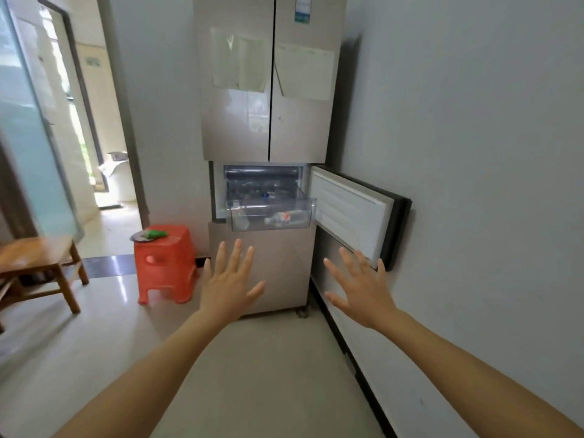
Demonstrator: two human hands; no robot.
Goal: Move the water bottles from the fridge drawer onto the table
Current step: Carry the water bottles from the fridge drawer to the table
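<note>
Both grips are released and holding nothing right now. The left grip [229, 279] and right grip [360, 289] are splayed out below the fridge drawer [268, 228], which is pulled out. One water bottle [286, 217] lies on its side at the drawer's right end. There might be another at the left end, but it's too hazy to call. I'd reach over the drawer's front wall, wrap the bottle mid-body and lift straight up, minding the open door [347, 210] right of the drawer. The bench [34, 251] is well left of the drawer, past the red stool [164, 263].
</note>
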